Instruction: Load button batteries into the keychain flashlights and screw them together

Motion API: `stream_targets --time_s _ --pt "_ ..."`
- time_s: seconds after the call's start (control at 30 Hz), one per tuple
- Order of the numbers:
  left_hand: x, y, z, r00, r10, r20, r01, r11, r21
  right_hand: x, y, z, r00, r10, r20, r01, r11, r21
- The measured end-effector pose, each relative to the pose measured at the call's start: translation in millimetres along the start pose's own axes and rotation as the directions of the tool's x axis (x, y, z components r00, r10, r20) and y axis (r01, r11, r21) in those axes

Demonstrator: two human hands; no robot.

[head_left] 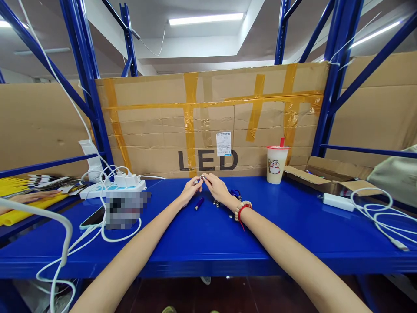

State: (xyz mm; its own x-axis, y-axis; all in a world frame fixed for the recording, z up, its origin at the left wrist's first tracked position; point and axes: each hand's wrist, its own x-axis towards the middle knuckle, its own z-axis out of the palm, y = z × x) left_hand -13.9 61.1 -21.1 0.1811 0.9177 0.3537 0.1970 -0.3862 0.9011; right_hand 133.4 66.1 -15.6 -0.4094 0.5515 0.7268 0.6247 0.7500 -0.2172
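Centrally, a small pale piece, too tiny to identify, is pinched between the meeting fingertips of the left hand and right hand over the blue tabletop, beyond a dark blue cylinder, with a cup farther right.

Blue tabletop lying open at lower centre, between left forearm and right forearm; gap leading up to left hand and right hand. Dark blue tube and small metal balls cluttering its upper end. Second open strip stretching centre right, beyond right forearm. Cardboard panel blocking rear across mid-frame. Cup standing right of centre; white adapter and cardboard box crowding right. Power strip, thick white cable obstructing left.
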Motion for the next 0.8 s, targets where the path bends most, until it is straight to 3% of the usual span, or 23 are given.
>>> stream_targets --time_s 0.47,0.8 --pt "2.2 -2.2 0.2 0.996 0.062 0.071 -0.065 0.997 0.042 1.6 7.6 5.6 1.000 0.019 0.013 -0.020 0.997 0.077" --pt "-2.0 -0.1 -1.8 0.997 0.005 0.076 -0.007 1.000 0.023 4.1 12.8 10.5 0.999 0.052 -0.013 -0.048 0.977 0.209"
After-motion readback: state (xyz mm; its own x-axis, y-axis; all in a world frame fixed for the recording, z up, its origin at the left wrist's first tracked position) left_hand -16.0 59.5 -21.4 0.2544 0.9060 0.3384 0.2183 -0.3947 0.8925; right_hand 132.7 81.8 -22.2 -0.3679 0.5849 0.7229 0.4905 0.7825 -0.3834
